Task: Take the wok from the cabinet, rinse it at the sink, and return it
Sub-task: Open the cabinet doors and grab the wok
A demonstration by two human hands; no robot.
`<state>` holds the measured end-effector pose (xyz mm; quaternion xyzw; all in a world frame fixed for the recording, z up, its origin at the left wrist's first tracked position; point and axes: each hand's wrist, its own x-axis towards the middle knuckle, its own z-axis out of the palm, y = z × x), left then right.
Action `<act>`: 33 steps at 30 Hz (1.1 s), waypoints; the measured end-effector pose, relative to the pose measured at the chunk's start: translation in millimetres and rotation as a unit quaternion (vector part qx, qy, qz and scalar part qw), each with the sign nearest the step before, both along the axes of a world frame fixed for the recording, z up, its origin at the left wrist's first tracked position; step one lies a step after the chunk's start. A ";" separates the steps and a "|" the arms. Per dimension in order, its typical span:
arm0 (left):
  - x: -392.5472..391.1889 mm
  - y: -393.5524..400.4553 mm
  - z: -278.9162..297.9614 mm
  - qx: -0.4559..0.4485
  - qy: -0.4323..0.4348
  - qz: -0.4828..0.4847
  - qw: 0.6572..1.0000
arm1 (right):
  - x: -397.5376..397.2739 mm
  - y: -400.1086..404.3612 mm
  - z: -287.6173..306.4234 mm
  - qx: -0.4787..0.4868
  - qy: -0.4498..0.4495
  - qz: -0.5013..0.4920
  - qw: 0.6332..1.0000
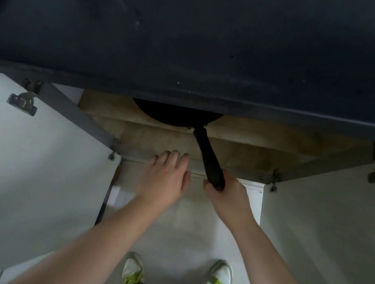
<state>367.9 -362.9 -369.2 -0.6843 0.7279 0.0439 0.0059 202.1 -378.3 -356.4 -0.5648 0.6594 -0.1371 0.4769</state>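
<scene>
Wok (175,116) sits under dark countertop (194,47), between open doors (23,168).

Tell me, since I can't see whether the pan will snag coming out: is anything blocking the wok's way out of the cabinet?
Nothing visible does. The right hand grips the wok by its handle, both doors stand open, and the shelf in front is bare. The left hand hovers beside the handle. The countertop hides the wok's far part.

Right hand (225,192) gripping wok (178,116) handle, wok seemingly inside open cabinet (240,148), left hand (165,179) flat alongside
</scene>
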 end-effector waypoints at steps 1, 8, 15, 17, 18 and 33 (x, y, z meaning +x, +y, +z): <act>1.2 0.4 -0.3 -0.002 -0.002 -0.003 1.000 | 2.5 -9.9 0.8 0.042 -0.013 0.001 0.999; 8.2 -3.9 2.2 0.003 -0.010 -0.001 1.000 | 19.1 -42.2 7.6 0.245 -0.168 -0.045 0.954; 8.7 2.2 4.7 0.044 0.000 0.022 0.999 | 19.3 -30.9 17.3 0.185 -0.154 -0.053 0.969; 8.3 6.8 12.0 0.059 0.022 0.044 0.997 | 15.5 -21.3 21.7 0.189 -0.152 -0.060 0.968; 6.6 10.4 15.5 0.070 0.050 0.069 0.994 | 13.4 -13.7 24.2 0.192 -0.150 -0.062 0.968; -66.5 123.1 99.5 0.355 0.379 0.224 0.825 | -24.4 159.1 128.6 0.283 -0.104 -0.108 0.947</act>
